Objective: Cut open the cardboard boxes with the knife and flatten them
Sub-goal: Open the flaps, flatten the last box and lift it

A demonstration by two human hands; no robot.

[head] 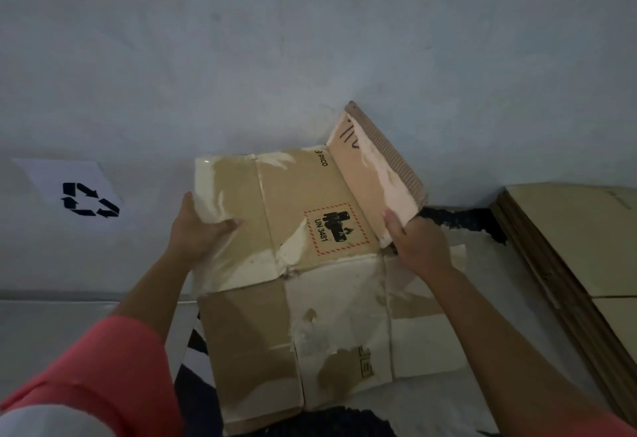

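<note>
Sleeves [103, 367], pink, frame the nearest ground, and the cardboard box [300, 195] spreads out from just in front of you. It is already slit open, with its near panels lying flat.

Your left hand [196, 230] holds the box's left edge in a narrow clasp. The thumb lies across the top face and the fingers beneath are hidden. Your right hand [417, 243] is curled round the lower corner of the raised flap [372, 178], the one panel not yet down.

Judgement: the flattening is nearly finished. Anchor the left edge firmly and swing the flap down along its crease instead of twisting the corner, which looks torn and soft. Then press along the fold so it does not spring back up. Keep your fingers off the ragged corrugated edge.

Count, near to far:
- two hands
- one box in work, bearing one red-bordered hazard label [336, 228]
- one stack of flattened cardboard [568, 247] well to your right; its sheets are too close-packed to number
- one recycling sign [79, 192] far left, by the wall
- no knife in view

A pale sheet under your right forearm may belong to this box or be a separate one; you cannot tell from here.
</note>
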